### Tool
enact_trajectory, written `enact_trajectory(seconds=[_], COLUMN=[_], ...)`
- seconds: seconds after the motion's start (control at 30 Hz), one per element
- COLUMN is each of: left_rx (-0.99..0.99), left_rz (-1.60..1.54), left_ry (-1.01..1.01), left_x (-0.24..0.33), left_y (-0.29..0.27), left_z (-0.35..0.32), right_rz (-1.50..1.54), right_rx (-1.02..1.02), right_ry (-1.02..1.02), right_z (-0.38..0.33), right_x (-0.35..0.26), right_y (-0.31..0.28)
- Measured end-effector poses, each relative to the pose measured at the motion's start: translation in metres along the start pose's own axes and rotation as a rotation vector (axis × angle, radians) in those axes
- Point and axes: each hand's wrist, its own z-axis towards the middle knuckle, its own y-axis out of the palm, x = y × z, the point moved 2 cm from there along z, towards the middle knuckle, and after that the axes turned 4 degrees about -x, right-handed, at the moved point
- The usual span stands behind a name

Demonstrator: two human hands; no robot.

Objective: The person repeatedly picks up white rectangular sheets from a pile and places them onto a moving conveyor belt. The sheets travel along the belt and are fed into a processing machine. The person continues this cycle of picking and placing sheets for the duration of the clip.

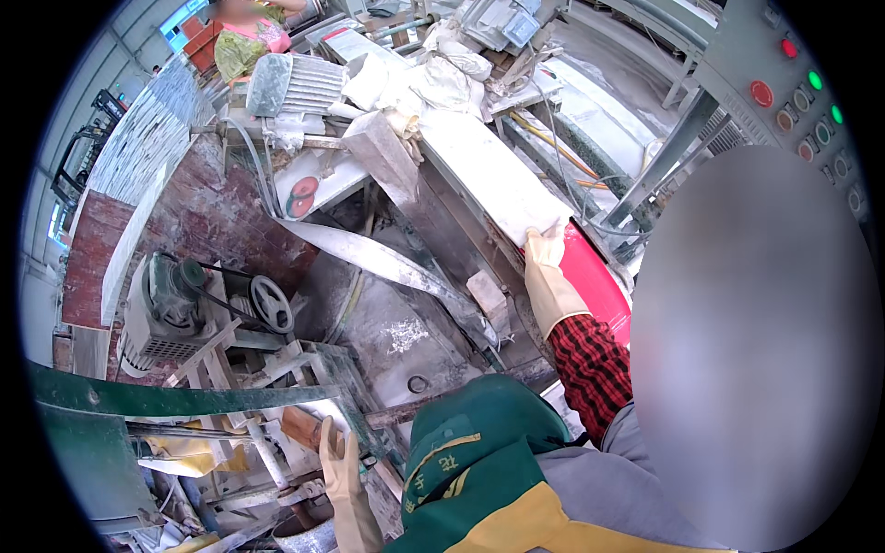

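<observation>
My right hand [550,282], in a cream rubber glove with a red-and-black checked sleeve above it, is at the near end of a long white slab [493,175]. Its bent fingers grip the slab's near edge. Beneath that end shows a bright red strip [597,284]. Down at the lower left, my left hand [343,475] wears a matching glove. Its fingers are stretched and apart, with the tips beside a brown block [301,428] on a dusty frame. Whether they touch the block, I cannot tell.
A motor [175,300] and handwheel [271,304] stand at the left, behind a green curved bar [184,399]. A control panel [793,101] rises at the far right. A heavy blur hides much of the right side. Another person [249,41] is at the far left.
</observation>
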Motion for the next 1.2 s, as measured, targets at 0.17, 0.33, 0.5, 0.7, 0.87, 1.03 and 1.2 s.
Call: enact_trajectory(seconds=[0.17, 0.33, 0.5, 0.7, 0.87, 1.03, 1.2], left_rx=[0.085, 0.305, 0.796, 1.23, 1.314, 1.221, 1.218], left_rz=[-0.167, 0.423, 0.186, 0.591, 0.584, 0.522, 0.515], left_ry=[0.01, 0.271, -0.322, -0.608, -0.785, -0.741, -0.675], left_x=[-0.012, -0.032, -0.092, -0.132, -0.175, -0.202, -0.201], left_y=[-0.021, -0.09, -0.215, -0.308, -0.37, -0.414, -0.414], left_z=[-0.013, -0.061, -0.098, -0.163, -0.194, -0.196, -0.196], right_rz=[0.296, 0.614, 0.695, 0.7, 0.681, 0.487, 0.412], right_rx=[-0.388, -0.378, -0.543, -0.627, -0.822, -0.884, -0.883], right_ry=[0.035, -0.064, -0.051, -0.059, 0.023, -0.022, -0.007], right_z=[-0.004, -0.005, 0.017, -0.052, -0.161, -0.241, -0.293], right_x=[-0.009, 0.015, 0.029, 0.008, -0.013, -0.021, -0.031], right_y=[-0.046, -0.057, -0.056, -0.026, 0.02, 0.048, 0.048])
